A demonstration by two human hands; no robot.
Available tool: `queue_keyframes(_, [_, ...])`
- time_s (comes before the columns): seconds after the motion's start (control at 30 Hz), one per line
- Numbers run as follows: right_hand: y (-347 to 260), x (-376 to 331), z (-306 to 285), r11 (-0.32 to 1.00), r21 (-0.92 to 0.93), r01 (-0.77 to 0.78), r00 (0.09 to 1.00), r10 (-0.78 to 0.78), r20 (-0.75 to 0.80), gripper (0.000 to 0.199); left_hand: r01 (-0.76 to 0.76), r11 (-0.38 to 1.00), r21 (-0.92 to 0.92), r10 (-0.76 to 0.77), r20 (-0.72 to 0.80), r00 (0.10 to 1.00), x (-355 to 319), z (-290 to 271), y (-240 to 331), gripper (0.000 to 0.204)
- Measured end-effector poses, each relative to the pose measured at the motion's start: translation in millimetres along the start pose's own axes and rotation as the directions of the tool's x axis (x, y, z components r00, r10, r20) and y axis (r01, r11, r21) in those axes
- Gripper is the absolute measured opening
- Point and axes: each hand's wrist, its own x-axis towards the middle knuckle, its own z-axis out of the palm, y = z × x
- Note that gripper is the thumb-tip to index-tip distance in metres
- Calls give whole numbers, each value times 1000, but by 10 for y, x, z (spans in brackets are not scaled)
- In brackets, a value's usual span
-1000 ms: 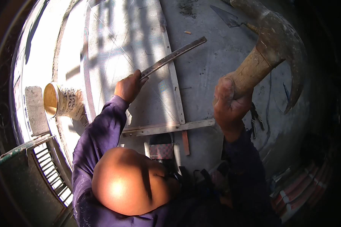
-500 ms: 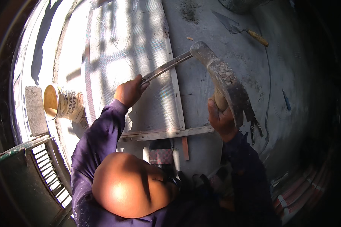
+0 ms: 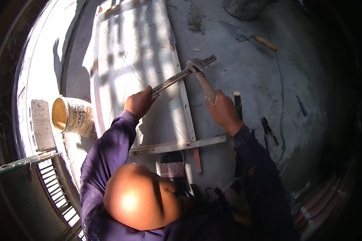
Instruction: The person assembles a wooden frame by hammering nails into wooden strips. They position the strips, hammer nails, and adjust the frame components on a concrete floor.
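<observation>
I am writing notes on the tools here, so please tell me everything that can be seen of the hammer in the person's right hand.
The claw hammer with the pale wooden handle has a dull grey metal head with a forked claw pointing up and right. The right hand holds the handle's lower end, so the handle slants up and left. The head rests on the tip of the long flat metal bar, which the left hand holds, at the right edge of the wood-framed mesh screen lying on the grey concrete floor.

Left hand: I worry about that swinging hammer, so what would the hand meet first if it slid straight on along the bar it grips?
Probably the hammer head at the bar's far end; the left hand seems clear before that.
</observation>
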Motion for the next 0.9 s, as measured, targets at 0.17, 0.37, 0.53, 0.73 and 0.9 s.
queue_keyframes(0.17, [-64,-245,-33,972,228,-58,989,86,-118,40,47,999,-23,-46,32,998,-31,84,1,40])
queue_keyframes(0.37, [-249,-648,-300,898,412,154,958,-34,-283,31,44,998,41,-43,-14,999,-86,-234,68,41])
queue_keyframes(0.53, [-127,-786,-895,963,74,260,880,-204,-428,26,-369,924,98,360,96,928,-82,-937,391,44])
queue_keyframes(0.73, [23,-951,-1101,882,470,-29,995,-19,96,35,-683,719,128,680,73,729,102,-1659,1164,47])
queue_keyframes(0.9, [33,-1209,-852,800,556,-224,949,49,312,39,-734,593,331,689,262,675,306,-1919,1492,53])
